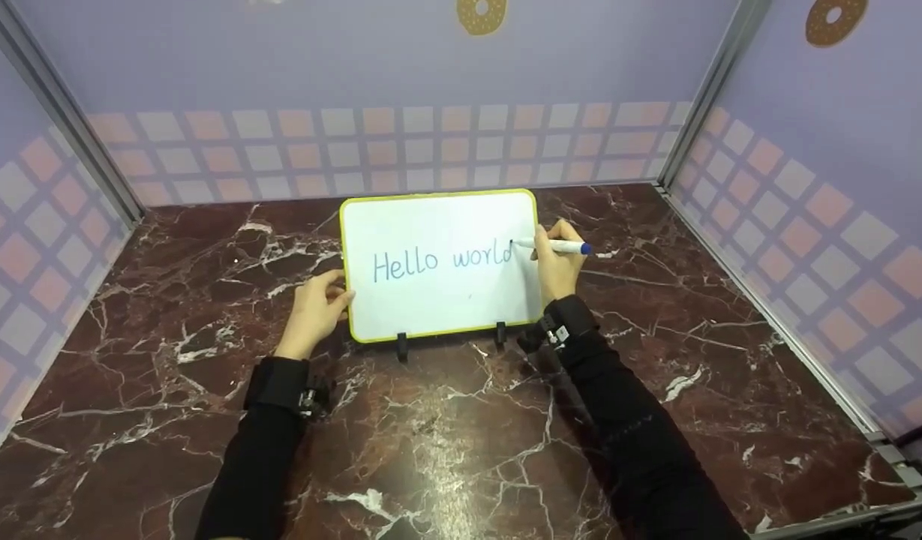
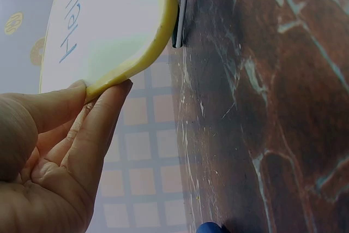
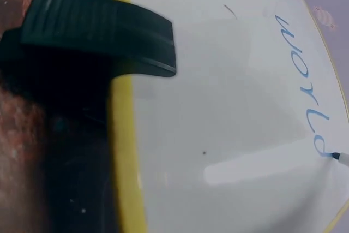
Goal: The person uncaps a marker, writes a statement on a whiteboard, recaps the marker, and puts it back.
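Observation:
A whiteboard [image 1: 430, 309] with a yellow rim leans back slightly on a stand with black clips [image 1: 402, 346]. Blue handwriting [image 1: 444, 261] across it reads "Hello world". My left hand [image 1: 310, 311] pinches the board's left edge, thumb on the front and fingers behind, as the left wrist view shows near the lower corner. At the right edge my right hand [image 1: 557, 270] grips a white marker [image 1: 567, 246] with a blue end. The marker's dark tip [image 3: 336, 156] is at the letter d; in the right wrist view the hand itself is out of sight.
Underneath is a dark red marble-patterned table [image 1: 445, 442]. Lilac walls [image 1: 280, 60] with checks and doughnut pictures enclose the back and sides, joined by metal posts [image 1: 712, 90]. A small blue rounded thing [image 2: 210, 227] shows at the bottom of the left wrist view.

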`<act>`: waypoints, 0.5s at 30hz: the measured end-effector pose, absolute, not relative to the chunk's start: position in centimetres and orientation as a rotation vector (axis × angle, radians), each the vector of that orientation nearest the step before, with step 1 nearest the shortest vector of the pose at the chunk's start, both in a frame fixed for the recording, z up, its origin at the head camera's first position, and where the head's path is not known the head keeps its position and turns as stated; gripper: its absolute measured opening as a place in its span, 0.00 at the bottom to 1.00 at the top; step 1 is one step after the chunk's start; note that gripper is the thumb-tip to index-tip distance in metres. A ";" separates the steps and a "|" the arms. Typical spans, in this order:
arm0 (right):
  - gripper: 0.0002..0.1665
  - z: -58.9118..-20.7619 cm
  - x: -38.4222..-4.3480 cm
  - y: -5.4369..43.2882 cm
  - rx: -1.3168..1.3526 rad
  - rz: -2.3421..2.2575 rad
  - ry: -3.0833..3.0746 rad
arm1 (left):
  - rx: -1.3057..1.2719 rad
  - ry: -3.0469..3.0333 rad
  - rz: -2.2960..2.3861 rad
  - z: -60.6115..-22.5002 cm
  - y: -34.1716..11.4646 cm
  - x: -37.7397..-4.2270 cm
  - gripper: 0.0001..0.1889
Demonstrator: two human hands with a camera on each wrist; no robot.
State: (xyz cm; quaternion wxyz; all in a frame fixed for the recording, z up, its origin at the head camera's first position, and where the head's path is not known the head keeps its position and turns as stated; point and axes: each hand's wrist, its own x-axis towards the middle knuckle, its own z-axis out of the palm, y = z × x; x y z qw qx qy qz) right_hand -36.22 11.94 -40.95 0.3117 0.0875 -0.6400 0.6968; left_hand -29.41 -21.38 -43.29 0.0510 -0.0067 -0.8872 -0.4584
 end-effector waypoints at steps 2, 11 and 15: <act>0.25 -41.0 -36.1 12.0 0.246 1.836 -1.692 | -0.017 -2.701 -1.396 -43.3 -21.4 -29.4 0.23; 0.25 -41.5 -35.2 12.5 0.291 1.761 -1.747 | -0.020 -2.693 -1.395 -43.4 -21.3 -29.5 0.22; 0.26 -42.2 -36.3 12.9 0.257 1.753 -1.678 | -0.023 -2.694 -1.412 -43.3 -21.4 -29.6 0.22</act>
